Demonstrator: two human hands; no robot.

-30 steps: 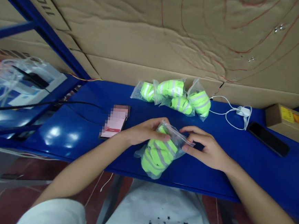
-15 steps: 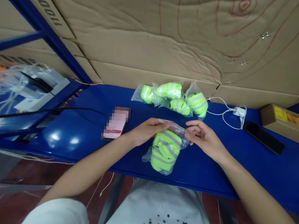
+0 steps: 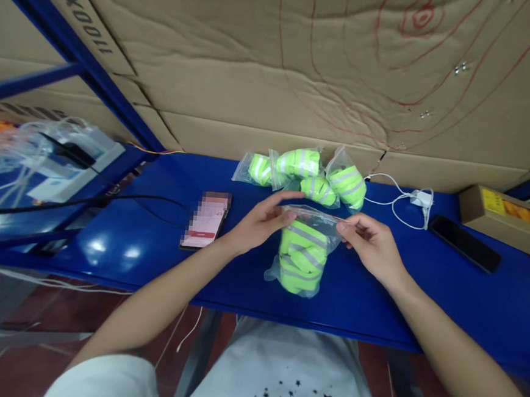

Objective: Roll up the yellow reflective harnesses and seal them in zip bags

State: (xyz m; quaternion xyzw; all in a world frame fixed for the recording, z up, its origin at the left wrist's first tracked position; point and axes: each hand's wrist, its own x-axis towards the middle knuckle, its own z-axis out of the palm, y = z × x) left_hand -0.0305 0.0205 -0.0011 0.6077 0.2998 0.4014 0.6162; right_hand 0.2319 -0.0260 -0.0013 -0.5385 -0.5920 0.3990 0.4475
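Observation:
A clear zip bag holds a folded neon-yellow fabric item with grey reflective stripes, low over the front of the blue table. At the bag's upper left corner is my left hand, its thumb on the plastic and its index finger stretched out above; the other fingers are mostly hidden. My right hand pinches the upper right corner between thumb and fingers. The bag's top edge is drawn out between both hands. Farther back lie several similar bags with the same neon-yellow striped contents.
The blue table backs onto a cardboard wall. A phone with a lit, blurred screen lies left, a dark phone right. A white charger with cable and a cardboard box are at the back right. Cables and white boxes crowd the left.
The bag has shifted slightly up and right. My left index finger has lifted off and stretched out. The right fingers, spread before, have closed on the bag's corner.

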